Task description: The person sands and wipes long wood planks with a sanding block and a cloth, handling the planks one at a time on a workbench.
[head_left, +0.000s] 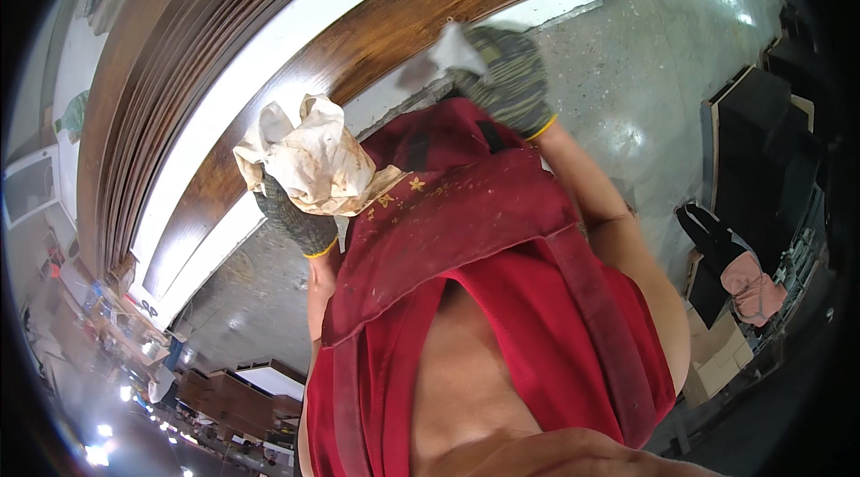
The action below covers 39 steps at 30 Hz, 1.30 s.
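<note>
My left hand (297,224), in a dark grey-green knitted glove with a yellow cuff, holds a crumpled white cloth (318,163) with brown stains. The cloth hides most of its fingers. It is beside the near edge of a long brown wood-grained panel (381,40) with a glossy surface. In a matching glove, my right hand (512,78) is closed on a small white piece (459,52), blurred by motion, at the panel's near edge. Whether this piece is cloth or paper, I cannot tell.
White boards (269,38) lie along the panel. Beyond them, brown moulded strips (170,92) stand side by side. Grey floor (645,65) stretches to the right, where dark panels (761,137), a pink-and-black garment (751,284) and cardboard (717,347) are. Brown boards (228,401) are behind at lower left.
</note>
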Each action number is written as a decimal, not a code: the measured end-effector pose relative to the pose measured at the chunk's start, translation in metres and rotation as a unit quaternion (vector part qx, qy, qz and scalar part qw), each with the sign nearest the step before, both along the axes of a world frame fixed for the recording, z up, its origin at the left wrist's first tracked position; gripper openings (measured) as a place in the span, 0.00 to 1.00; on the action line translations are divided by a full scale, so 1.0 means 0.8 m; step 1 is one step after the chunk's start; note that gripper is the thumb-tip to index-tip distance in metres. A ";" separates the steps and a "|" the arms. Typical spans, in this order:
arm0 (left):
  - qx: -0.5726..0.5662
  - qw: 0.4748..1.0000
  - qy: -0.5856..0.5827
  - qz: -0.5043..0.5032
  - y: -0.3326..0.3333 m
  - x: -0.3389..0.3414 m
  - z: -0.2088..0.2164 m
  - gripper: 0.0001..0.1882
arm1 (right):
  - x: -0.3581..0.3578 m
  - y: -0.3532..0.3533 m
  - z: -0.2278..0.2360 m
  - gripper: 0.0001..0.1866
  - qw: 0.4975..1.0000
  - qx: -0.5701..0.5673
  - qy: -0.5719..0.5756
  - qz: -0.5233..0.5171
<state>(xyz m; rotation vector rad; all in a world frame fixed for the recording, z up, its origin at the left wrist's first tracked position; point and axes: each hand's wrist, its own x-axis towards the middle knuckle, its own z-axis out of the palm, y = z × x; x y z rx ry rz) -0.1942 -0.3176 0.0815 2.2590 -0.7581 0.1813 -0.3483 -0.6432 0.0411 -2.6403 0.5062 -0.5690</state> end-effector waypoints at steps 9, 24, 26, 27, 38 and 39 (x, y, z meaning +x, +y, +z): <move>-0.030 0.997 -0.042 0.053 0.078 0.005 -0.008 0.34 | 0.016 0.022 0.002 0.32 0.991 -0.118 -0.051 -0.036; -0.051 0.986 0.034 0.153 0.184 0.004 -0.038 0.34 | 0.082 0.174 0.019 0.34 0.992 -0.027 0.041 0.118; -0.032 0.989 0.026 0.140 0.189 0.006 -0.041 0.35 | 0.069 0.155 0.019 0.34 0.993 -0.038 0.052 0.096; -0.038 0.990 0.034 0.133 0.190 0.008 -0.044 0.38 | 0.064 0.139 0.015 0.34 0.995 -0.035 -0.031 0.092; -0.273 0.899 0.221 0.261 0.185 -0.022 -0.048 0.34 | 0.089 0.119 0.006 0.33 0.984 -0.121 0.040 0.121; -0.389 0.834 0.278 0.275 0.183 -0.024 -0.047 0.34 | 0.104 0.140 0.008 0.32 0.983 -0.092 0.047 0.152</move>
